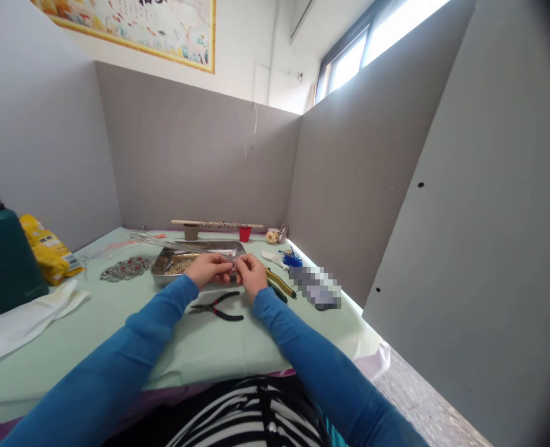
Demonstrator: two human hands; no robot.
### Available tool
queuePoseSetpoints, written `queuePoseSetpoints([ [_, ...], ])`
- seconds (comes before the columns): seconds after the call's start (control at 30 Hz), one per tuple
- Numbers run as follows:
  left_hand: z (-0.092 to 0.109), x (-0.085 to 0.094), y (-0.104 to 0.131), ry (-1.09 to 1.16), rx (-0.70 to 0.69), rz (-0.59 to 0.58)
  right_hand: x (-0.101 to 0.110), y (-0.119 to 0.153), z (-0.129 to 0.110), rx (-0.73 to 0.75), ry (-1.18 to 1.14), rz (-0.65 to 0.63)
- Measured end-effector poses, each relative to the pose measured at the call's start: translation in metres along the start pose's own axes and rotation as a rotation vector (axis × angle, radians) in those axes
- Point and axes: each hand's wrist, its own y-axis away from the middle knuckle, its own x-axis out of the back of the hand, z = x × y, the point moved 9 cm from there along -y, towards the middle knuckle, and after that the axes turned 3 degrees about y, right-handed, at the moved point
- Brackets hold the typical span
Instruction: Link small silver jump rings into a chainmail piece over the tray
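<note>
My left hand (208,269) and my right hand (251,273) meet over the front right of a metal tray (162,279). Thumb and fingers of both are pinched together on a small shiny piece (234,264), too small to name. Thin silvery wires (163,243) stretch from the far left across the tray toward my fingers; whether they join the piece I cannot tell. Small tan beads or grains (180,264) lie in the tray. Below my hands rest black-handled pliers (216,307), their jaws pointing left. Yellow-handled pliers (282,282) lie beside my right hand, partly hidden by it.
Left of the tray is a pile of silvery pieces with red dots (125,269). Behind it, a beaded stick (216,224) spans a brown cup (191,232) and a red cup (244,234). A blue tassel (292,257) lies right; a green flask (7,257) stands left. Partitions enclose the table.
</note>
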Motion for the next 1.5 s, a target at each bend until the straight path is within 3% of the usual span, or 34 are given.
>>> queuePoseSetpoints([
  [0.23,0.002,-0.003,0.002,-0.13,-0.019,-0.061,-0.004,0.001,0.001,0.0,0.123,-0.076],
  [0.63,-0.001,-0.003,0.0,0.031,0.029,-0.035,-0.003,0.003,0.0,-0.03,-0.033,-0.041],
  [1.23,0.003,-0.006,0.005,-0.157,0.024,-0.088,-0.004,0.002,0.004,-0.042,-0.001,-0.076],
  [1.5,-0.002,-0.003,0.002,-0.018,0.045,-0.085,-0.004,0.002,0.008,-0.079,-0.035,-0.062],
])
